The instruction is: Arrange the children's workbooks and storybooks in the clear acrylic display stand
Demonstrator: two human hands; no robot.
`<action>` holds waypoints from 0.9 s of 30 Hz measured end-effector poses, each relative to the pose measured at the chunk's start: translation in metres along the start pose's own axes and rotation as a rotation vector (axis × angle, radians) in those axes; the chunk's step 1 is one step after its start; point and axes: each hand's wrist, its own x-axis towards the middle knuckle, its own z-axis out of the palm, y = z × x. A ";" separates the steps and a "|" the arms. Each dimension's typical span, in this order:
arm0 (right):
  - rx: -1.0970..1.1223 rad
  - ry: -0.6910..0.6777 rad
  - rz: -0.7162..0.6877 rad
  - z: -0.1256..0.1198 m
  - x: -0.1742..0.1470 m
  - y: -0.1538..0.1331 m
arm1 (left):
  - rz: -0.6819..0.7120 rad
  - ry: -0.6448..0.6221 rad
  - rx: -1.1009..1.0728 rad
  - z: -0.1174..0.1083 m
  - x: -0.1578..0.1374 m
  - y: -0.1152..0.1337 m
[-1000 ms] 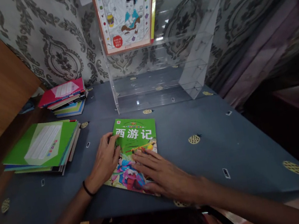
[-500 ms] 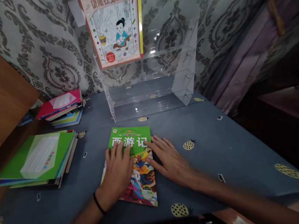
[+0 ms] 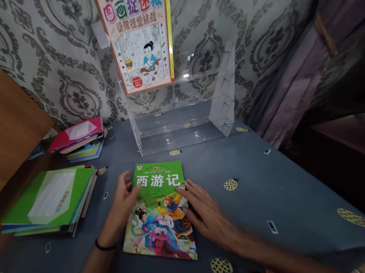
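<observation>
Book: I see the book [image 3: 163,225] flat on the near part of the table [image 3: 282,199], between both hands, its green end to the far side.
Left hand: the left hand [image 3: 119,206] is at the left edge, thumb and fingers apart.
Right hand: the right hand [image 3: 208,211] lies along the right edge, its thumb also apart from the fingers.
Rack: the clear rack [image 3: 223,97] stands far, a picture book [image 3: 142,59] upright at its upper left.
Left side: near stack [image 3: 48,194], far stack [image 3: 79,139].

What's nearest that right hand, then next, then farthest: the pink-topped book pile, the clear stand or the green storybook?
1. Green storybook: beside the right hand, on its left.
2. Clear stand: ahead, farther back on the table.
3. Pink-topped book pile: back left.
</observation>
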 end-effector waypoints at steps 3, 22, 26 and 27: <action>0.045 -0.016 -0.005 0.005 0.002 0.000 | -0.321 0.004 -0.389 -0.004 0.003 0.005; 1.546 -0.181 0.605 -0.021 0.057 -0.045 | -0.435 0.071 -0.822 0.018 0.006 0.005; 1.449 -0.192 0.591 -0.021 0.059 -0.041 | -0.181 0.271 -0.506 0.015 0.007 -0.004; 1.446 -0.195 0.593 -0.020 0.059 -0.040 | -0.125 0.269 -0.437 0.014 0.007 -0.007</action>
